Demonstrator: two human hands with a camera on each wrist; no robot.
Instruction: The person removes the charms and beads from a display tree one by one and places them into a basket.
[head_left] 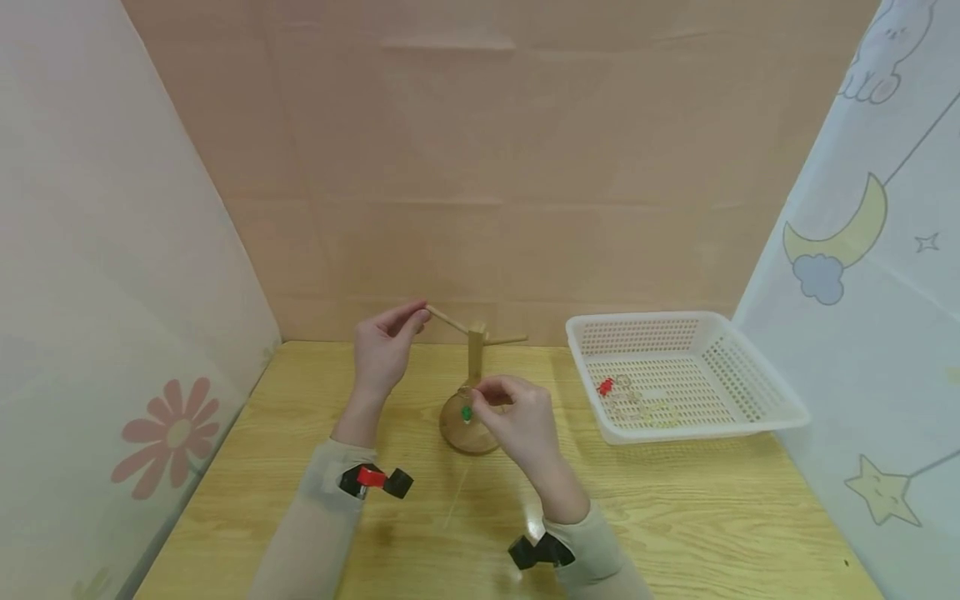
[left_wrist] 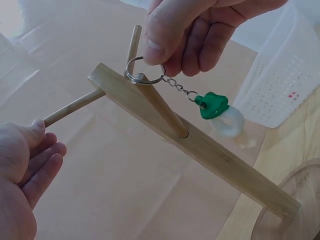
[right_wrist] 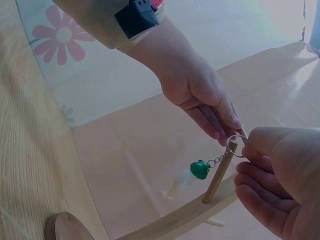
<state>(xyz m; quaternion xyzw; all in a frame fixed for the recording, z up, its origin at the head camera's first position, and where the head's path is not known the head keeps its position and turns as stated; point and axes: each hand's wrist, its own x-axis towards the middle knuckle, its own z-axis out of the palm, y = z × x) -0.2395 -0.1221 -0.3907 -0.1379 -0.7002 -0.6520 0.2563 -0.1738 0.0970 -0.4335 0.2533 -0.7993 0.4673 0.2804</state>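
Note:
A wooden stand (head_left: 476, 358) with a round base and several pegs stands on the table. My left hand (head_left: 384, 350) pinches the end of one peg (left_wrist: 75, 106) between thumb and fingers. My right hand (head_left: 525, 421) pinches the metal ring (left_wrist: 163, 75) of a keychain. That ring overlaps the tip of another peg (left_wrist: 162, 112); I cannot tell how far the tip is through it. From the ring a short chain hangs with a green charm (right_wrist: 200, 169) and a whitish, partly blurred piece (left_wrist: 229, 122) below it.
On the right of the table sits a white plastic basket (head_left: 780, 408). It holds a red charm (head_left: 605, 387) and some pale yellowish items (head_left: 660, 414). A pinkish sheet (head_left: 480, 167) hangs behind the table, and printed white sheets (head_left: 90, 208) flank it.

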